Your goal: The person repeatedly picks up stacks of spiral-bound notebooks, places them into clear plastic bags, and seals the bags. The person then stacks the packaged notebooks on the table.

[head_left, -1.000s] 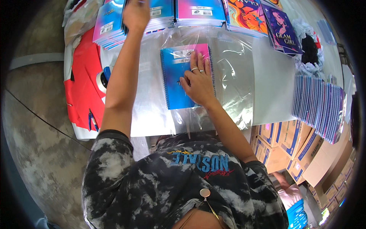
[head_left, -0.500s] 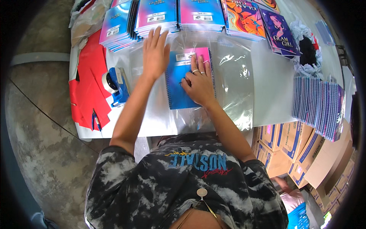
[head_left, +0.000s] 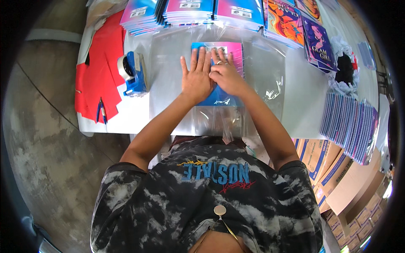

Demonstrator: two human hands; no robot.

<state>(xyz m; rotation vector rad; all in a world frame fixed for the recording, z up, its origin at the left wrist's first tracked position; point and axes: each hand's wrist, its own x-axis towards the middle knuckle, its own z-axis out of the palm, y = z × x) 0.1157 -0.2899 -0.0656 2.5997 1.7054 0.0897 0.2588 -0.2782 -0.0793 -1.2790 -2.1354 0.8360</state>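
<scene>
Fingers (head_left: 198, 63) flat on notebook (head_left: 234, 50), its middle hidden.

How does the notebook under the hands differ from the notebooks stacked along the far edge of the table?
The notebook under the hands lies alone, flat on clear plastic film; the stacked notebooks sit piled in overlapping rows. The left hand and right hand press on the single one; the stacks are untouched. Both share blue-to-pink covers.
</scene>
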